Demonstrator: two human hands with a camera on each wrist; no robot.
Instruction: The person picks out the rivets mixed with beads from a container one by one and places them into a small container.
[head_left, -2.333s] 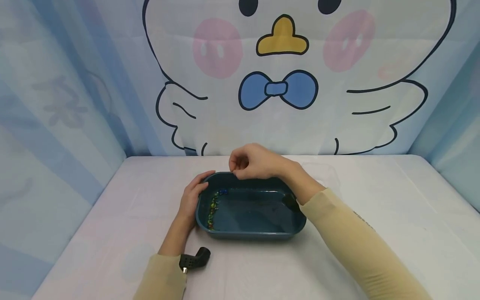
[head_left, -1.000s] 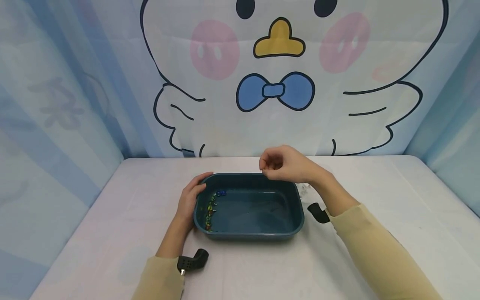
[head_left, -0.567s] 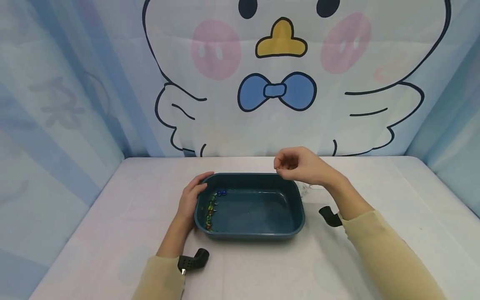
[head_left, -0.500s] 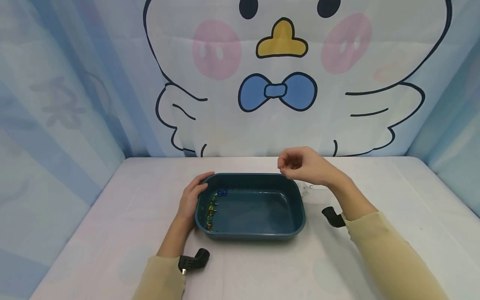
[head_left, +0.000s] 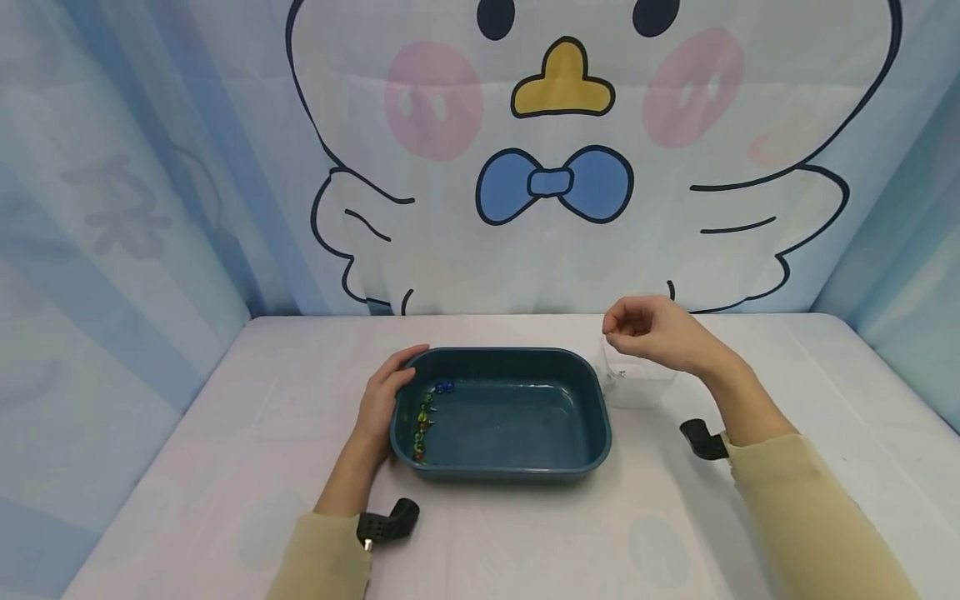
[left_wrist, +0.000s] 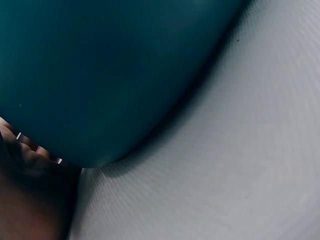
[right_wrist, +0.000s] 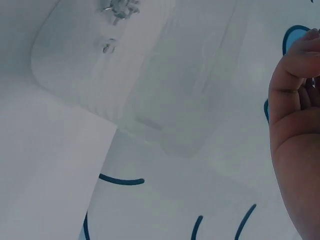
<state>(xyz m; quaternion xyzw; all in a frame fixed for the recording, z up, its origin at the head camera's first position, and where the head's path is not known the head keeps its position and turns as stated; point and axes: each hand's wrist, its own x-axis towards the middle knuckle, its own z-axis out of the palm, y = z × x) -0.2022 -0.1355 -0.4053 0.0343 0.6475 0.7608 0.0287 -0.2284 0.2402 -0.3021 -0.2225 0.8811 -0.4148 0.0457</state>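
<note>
2 hands: left hand (head_left: 378,400) on 1 basin (head_left: 525,467); right hand (head_left: 651,335) over 1 clear box (head_left: 637,392).

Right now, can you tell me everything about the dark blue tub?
The tub is a dark teal rectangular basin with rounded corners, and it looks like plastic. It sits flat on the white table. Small colourful beads lie in a row along its inner left side. The left hand rests against its left rim. A clear container stands just right of it.
</note>
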